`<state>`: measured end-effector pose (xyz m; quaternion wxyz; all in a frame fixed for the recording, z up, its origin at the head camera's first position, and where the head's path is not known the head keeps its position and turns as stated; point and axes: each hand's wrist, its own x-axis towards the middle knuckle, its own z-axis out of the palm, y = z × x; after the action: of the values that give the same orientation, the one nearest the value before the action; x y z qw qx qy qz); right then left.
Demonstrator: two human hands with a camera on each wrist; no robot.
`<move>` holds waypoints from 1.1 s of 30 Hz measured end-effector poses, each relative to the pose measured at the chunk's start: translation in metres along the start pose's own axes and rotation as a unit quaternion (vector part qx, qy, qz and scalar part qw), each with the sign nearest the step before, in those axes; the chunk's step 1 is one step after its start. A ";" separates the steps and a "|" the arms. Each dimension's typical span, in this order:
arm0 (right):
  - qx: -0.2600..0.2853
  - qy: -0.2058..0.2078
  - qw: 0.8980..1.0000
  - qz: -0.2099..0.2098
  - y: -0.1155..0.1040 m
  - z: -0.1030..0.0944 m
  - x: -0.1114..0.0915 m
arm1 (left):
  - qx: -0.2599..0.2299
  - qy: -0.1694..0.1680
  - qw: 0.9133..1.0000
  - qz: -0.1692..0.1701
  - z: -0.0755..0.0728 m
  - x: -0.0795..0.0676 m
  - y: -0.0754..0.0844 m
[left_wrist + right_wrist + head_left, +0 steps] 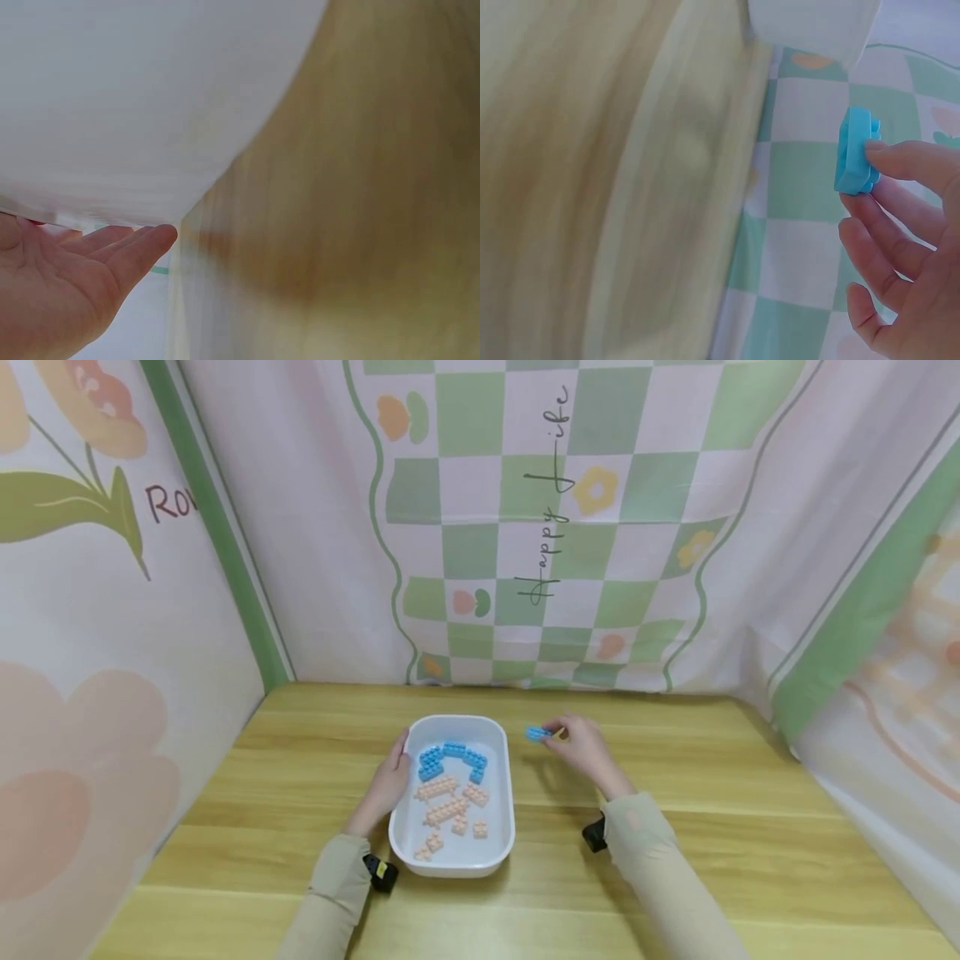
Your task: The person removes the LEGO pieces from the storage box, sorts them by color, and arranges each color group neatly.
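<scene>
A white rectangular tray [453,864] holds blue and light-orange toy building bricks. My left hand [390,781] holds the tray's left side, its thumb at the rim. From the left wrist view, the fingers of the left hand [82,277] lie along the outer wall, while the thumb is hidden. Right of the tray, above the table, my right hand [583,747] pinches a blue building brick [537,733] between thumb and fingers. Close up, this brick [854,154] has its studs towards the palm of the right hand [915,247]; its other fingers are loosely bent.
Inside the tray, blue bricks [453,749] form an arch at the far end. Several light-orange bricks [446,810] lie nearer, long and short ones mixed. The wooden table [720,860] reaches back to a checkered curtain [540,552], with more patterned cloth on both sides.
</scene>
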<state>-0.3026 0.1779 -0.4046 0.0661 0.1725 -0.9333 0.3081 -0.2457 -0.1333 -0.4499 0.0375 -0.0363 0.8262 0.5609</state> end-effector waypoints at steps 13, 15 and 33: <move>-0.005 -0.038 0.998 0.045 0.018 0.004 -0.006 | 0.002 0.001 1.000 0.005 -0.001 -0.002 0.002; -0.007 -0.041 0.998 0.043 0.019 0.005 -0.006 | 0.002 0.000 1.000 0.005 -0.001 -0.002 0.002; 0.005 -0.070 0.997 0.031 0.025 0.013 -0.005 | 0.005 0.001 1.000 0.010 -0.001 -0.005 0.004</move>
<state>-0.3073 0.1905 -0.4301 -0.0101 0.1653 -0.9390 0.3014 -0.2412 -0.1324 -0.4453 0.0308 -0.0282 0.8294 0.5571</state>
